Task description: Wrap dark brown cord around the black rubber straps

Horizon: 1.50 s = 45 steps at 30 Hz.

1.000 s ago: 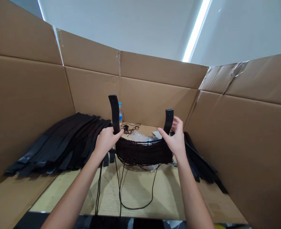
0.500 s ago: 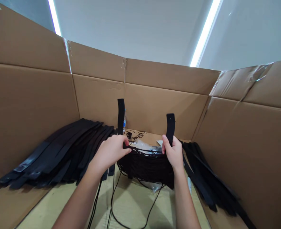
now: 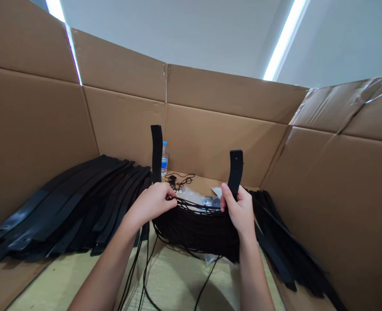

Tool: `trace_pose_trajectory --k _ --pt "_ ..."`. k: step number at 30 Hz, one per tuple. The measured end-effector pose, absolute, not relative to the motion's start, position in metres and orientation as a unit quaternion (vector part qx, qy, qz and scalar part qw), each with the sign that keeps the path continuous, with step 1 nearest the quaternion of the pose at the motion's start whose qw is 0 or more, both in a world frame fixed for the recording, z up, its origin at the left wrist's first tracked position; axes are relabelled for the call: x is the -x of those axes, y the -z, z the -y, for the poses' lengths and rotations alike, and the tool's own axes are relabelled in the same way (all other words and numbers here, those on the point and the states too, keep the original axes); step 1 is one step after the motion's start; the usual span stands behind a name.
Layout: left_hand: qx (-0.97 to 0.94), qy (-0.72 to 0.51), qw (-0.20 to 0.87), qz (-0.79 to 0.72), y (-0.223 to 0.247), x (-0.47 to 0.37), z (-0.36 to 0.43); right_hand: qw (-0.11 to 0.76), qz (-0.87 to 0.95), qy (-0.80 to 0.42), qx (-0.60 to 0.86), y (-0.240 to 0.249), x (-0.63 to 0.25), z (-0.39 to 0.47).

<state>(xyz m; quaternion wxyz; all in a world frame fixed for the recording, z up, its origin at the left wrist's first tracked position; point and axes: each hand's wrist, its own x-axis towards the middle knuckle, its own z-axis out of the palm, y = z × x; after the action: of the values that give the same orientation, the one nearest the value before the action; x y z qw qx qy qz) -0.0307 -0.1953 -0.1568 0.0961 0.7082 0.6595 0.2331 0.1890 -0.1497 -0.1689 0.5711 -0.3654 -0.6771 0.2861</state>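
The right strip (image 3: 235,170) is gripped upright by the right hand (image 3: 241,214), so the black cords (image 3: 194,229) are braced above the table (image 3: 174,280); upper strands are pinched by the left hand (image 3: 152,202); whether the left strip (image 3: 157,151) is also steadied there cannot be told.

Any lettering on the bottle's (image 3: 164,160) blue label (image 3: 164,163) is illegible.

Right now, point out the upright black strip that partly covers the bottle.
The left strip, above the left hand; the right strip leaves the bottle uncovered.
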Motion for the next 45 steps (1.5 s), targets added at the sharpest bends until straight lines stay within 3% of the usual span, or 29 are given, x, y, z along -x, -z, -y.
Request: trace_pose_trajectory --k 18,31,45 --pt "-0.730 -0.293 0.170 -0.593 0.152 0.057 0.196 0.565 0.673 -0.291 0.379 0.169 -0.190 0.145" --pt "-0.746 -0.312 0.078 -0.583 0.149 0.063 0.198 0.565 0.676 -0.283 0.378 0.170 -0.191 0.145" --pt "-0.748 -0.244 0.108 -0.608 0.151 0.063 0.197 0.564 0.675 -0.283 0.383 0.169 -0.191 0.144"
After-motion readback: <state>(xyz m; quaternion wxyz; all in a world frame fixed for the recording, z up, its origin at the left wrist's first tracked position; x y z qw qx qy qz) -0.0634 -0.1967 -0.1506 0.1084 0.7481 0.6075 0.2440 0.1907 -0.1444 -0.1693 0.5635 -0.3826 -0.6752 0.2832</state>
